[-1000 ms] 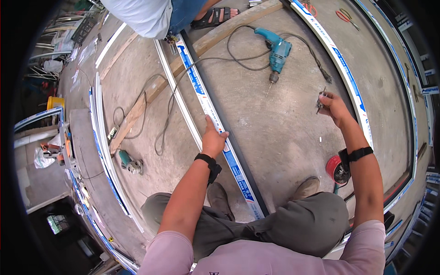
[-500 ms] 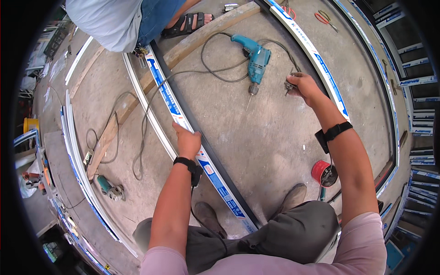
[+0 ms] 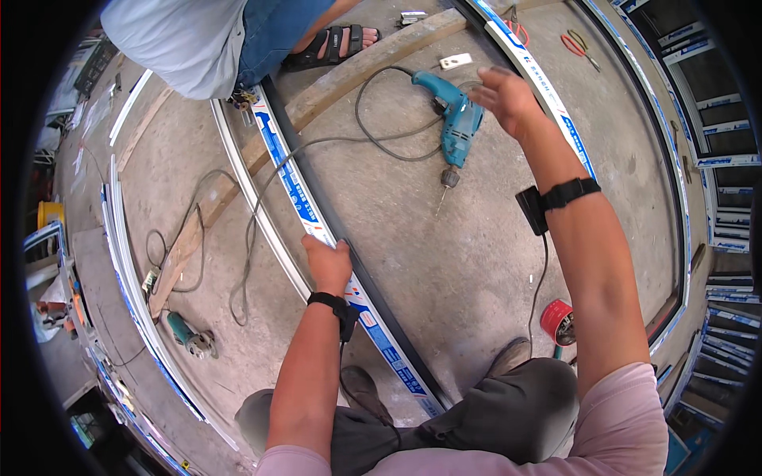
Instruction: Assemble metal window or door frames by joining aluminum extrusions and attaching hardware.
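Observation:
My left hand [image 3: 327, 263] is closed round a window-frame bar [image 3: 298, 194] covered in blue and white film, with a dark strip along its right side. To the right, my right hand [image 3: 508, 101] is stretched out with its fingers apart and nothing visible in it. Just left of those fingers is a teal power drill [image 3: 460, 131] lying on the concrete floor, its thin bit toward me. A small white plate with holes [image 3: 456, 61] shows beyond the drill. Another film-covered frame bar [image 3: 548, 91] runs behind my right hand.
A person in a grey top [image 3: 178, 40] and sandals is at the far left. A wooden beam [image 3: 317, 103] and a cable [image 3: 250, 214] cross the floor. Around lie a green grinder [image 3: 190, 333], a red tin [image 3: 556, 321], red-handled pliers [image 3: 575, 46] and stacked frames [image 3: 726, 341].
My right hand has moved away and to the left, and the small dark metal piece in it is gone. A white plate now shows beyond the drill. My left hand stays on the bar.

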Motion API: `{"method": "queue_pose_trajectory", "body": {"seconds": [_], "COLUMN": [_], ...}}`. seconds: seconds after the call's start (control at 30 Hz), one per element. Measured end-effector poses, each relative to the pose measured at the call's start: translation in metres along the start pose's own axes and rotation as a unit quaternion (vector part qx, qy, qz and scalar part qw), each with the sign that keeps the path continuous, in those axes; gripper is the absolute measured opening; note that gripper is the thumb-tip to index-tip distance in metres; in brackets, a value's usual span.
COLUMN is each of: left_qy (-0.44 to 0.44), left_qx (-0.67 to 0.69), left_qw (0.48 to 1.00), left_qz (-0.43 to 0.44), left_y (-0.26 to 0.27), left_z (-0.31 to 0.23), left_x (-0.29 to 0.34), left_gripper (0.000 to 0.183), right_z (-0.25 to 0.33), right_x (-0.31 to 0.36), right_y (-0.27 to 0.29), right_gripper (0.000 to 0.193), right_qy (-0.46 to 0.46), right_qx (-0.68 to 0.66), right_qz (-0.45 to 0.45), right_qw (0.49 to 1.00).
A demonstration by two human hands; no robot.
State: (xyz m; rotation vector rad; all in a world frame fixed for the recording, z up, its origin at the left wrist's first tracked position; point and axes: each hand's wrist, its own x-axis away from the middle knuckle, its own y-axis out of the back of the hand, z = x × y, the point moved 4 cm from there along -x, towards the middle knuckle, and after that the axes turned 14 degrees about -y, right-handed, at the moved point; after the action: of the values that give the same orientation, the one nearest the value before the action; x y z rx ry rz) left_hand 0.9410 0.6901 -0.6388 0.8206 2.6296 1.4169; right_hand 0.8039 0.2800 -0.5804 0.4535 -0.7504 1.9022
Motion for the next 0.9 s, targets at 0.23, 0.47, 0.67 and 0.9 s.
{"method": "queue_pose_trajectory", "body": {"seconds": [0.23,0.47,0.67,0.9], "left_qy": [-0.021,-0.072,-0.082,0.053], "left_qx": [-0.023,0.028,-0.211,-0.078], "left_qw": [0.999,0.984,0.974,0.984], "left_qz": [0.01,0.161,-0.022,0.151], "left_y": [0.001,0.023,0.082,0.055], "left_z": [-0.01,0.016,0.067,0.127], "left_x": [-0.001,-0.022,-0.012,0.017], "left_gripper": [0.055,0.074,0.057,0.049], "right_z": [-0.067,-0.127,-0.127,-0.126], "right_x": [0.122,0.212,0.235,0.247], "right_y": [0.03,0.069,0.082,0.026], "right_gripper": [0.051,0.049,0.048,0.045], "right_qy": [-0.14,-0.212,-0.218,-0.124], "right_qx": [0.293,0.411,0.462,0.529], "right_qz": [0.09,0.134,0.111,0.181], "right_qw": [0.941,0.877,0.853,0.82]}}
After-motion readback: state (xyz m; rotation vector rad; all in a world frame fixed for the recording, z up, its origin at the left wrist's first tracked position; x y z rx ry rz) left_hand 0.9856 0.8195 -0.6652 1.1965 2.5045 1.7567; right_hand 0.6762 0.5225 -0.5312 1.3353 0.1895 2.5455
